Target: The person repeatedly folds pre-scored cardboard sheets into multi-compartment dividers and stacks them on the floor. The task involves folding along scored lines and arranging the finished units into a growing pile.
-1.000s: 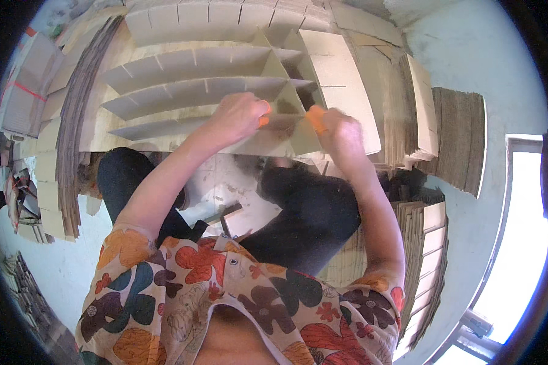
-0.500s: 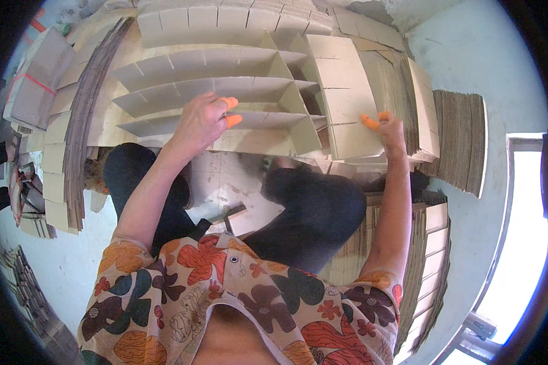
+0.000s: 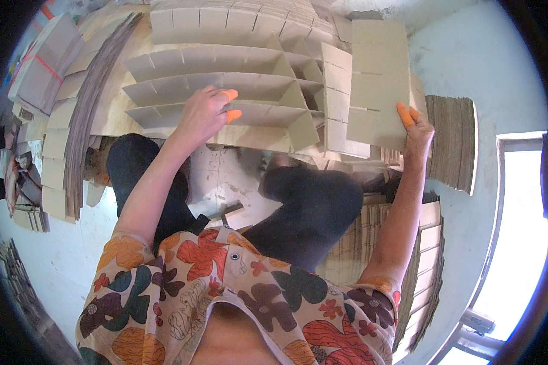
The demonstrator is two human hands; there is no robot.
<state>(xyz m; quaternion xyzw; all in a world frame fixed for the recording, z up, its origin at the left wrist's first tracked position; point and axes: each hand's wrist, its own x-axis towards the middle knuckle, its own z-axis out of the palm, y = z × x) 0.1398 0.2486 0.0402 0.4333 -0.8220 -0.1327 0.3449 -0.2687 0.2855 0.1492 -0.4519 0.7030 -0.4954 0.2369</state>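
Note:
My right hand wears orange finger covers and grips the lower right edge of a flat slotted cardboard piece. That piece is raised at a tilt, over a stack of similar pieces. My left hand, also with orange covers on thumb and forefinger, is over the front strips of a cardboard divider grid. Its thumb and forefinger are apart, with nothing seen between them. Long strips stand on edge in the grid, and short crosspieces join them at the right end.
Beyond the grid lies a row of slotted cardboard. Stacks of cardboard strips stand at left, at far right and beside my right knee. A red-banded bundle rests at the far left. My knees are under the board's near edge.
My right hand has moved right and slightly down, lifting a cardboard piece away from the stack beside the grid. My left hand has stayed nearly in place.

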